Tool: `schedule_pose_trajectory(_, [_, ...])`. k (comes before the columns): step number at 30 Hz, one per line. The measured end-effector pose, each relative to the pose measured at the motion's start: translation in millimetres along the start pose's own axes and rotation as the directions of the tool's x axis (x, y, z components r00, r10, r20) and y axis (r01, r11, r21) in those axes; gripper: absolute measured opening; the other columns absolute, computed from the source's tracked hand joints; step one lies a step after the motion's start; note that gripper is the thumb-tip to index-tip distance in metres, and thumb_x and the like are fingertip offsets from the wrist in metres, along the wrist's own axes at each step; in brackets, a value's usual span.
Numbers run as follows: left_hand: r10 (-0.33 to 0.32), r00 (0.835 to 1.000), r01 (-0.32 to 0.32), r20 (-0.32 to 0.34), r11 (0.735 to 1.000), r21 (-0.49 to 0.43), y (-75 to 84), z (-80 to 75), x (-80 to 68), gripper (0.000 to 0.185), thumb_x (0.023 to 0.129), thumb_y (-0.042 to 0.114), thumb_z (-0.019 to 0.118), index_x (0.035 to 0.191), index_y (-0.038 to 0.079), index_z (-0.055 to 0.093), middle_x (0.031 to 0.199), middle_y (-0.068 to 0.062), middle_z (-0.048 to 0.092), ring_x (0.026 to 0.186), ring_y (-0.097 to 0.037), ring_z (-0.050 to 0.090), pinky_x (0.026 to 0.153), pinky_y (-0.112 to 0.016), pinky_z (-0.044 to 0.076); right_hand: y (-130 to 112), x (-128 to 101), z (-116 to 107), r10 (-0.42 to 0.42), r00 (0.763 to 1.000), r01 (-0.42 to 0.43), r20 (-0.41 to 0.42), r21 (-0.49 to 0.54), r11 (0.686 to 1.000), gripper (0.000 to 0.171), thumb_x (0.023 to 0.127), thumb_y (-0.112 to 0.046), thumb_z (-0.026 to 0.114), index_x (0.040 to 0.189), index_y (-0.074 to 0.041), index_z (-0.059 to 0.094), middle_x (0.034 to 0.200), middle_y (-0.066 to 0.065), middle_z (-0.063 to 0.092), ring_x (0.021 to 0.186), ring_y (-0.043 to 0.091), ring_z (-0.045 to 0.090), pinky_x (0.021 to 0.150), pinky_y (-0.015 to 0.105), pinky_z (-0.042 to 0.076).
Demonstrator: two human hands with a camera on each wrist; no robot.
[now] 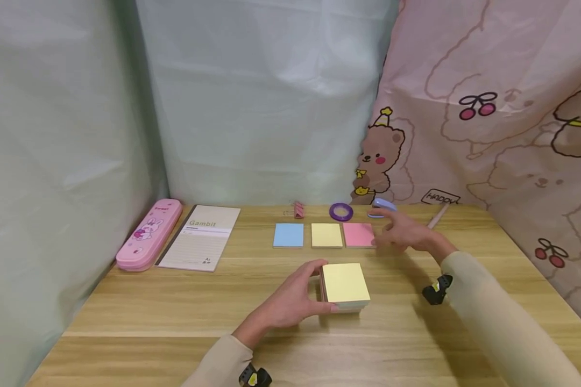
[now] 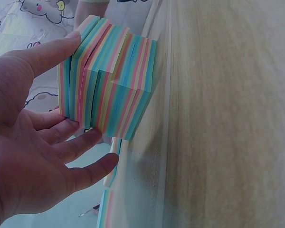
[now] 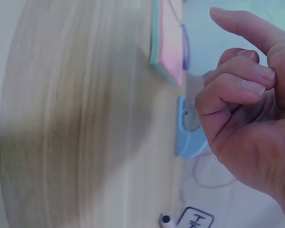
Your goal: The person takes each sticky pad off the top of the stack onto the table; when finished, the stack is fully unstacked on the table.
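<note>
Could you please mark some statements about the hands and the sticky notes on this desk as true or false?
1. The left hand holds the thick note block. True.
2. The right hand grips the purple tape roll. False: it hovers near the pink pad, holding nothing.
3. The three small pads run blue, yellow, pink from left to right. True.
4. The pink pencil case lies right of the notebook. False: it lies to its left.
</note>
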State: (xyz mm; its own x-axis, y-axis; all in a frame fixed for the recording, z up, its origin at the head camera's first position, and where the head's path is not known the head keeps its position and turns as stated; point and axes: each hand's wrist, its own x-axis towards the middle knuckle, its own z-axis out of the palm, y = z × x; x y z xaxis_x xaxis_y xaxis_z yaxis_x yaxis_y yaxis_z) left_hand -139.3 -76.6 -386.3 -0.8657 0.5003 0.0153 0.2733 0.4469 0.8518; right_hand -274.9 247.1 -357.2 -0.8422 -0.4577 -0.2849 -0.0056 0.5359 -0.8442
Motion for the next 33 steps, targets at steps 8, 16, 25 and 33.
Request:
schedule_pose_trajectory(8, [-0.003, 1.0, 0.003, 0.003, 1.0, 0.002, 0.5, -0.4, -0.7, 0.095, 0.086, 0.032, 0.088, 0.16, 0.002, 0.036, 0.152, -0.019, 0.053, 0.144, -0.037, 0.05, 0.12, -0.062, 0.041, -13, -24, 9, -0.122, 0.992, 0.121, -0.022, -0.034, 0.992, 0.087, 0.096, -0.013, 0.077, 0.167, -0.014, 0.027, 0.063, -0.005, 0.042, 0.047, 0.006, 0.027, 0.046, 0.02, 0.026])
schedule_pose_trajectory(16, [-0.003, 1.0, 0.003, 0.0, 1.0, 0.0, 0.1, -0.3, -0.7, 0.097, 0.085, 0.032, 0.089, 0.16, 0.001, 0.035, 0.153, -0.02, 0.053, 0.146, -0.038, 0.049, 0.122, -0.063, 0.038, -16, -47, 27, -0.2, 0.98, 0.2, -0.02, -0.016, 0.98, 0.084, 0.095, -0.016, 0.079, 0.165, -0.016, 0.033, 0.063, -0.005, 0.042, 0.048, 0.006, 0.028, 0.045, 0.021, 0.025])
schedule_pose_trajectory(25, [0.002, 1.0, -0.002, 0.002, 1.0, 0.006, -1.6, 0.6, -0.1, 0.098, 0.086, 0.033, 0.088, 0.161, 0.002, 0.034, 0.154, -0.02, 0.052, 0.145, -0.038, 0.049, 0.122, -0.062, 0.039, -12, -69, 50, -0.272, 0.962, 0.272, 0.004, 0.023, 0.962, 0.078, 0.095, -0.01, 0.078, 0.162, -0.012, 0.037, 0.066, -0.003, 0.05, 0.047, 0.005, 0.038, 0.042, 0.024, 0.037])
schedule_pose_trajectory(33, [-0.009, 1.0, 0.009, 0.004, 1.0, 0.013, -1.6, 1.2, 1.3, 0.101, 0.086, 0.035, 0.089, 0.163, 0.002, 0.032, 0.156, -0.019, 0.049, 0.147, -0.038, 0.047, 0.123, -0.063, 0.038, -5, -74, 73, -0.353, 0.933, 0.348, 0.075, 0.072, 0.935, 0.08, 0.094, -0.007, 0.077, 0.162, -0.008, 0.035, 0.069, -0.004, 0.056, 0.049, 0.002, 0.043, 0.04, 0.025, 0.041])
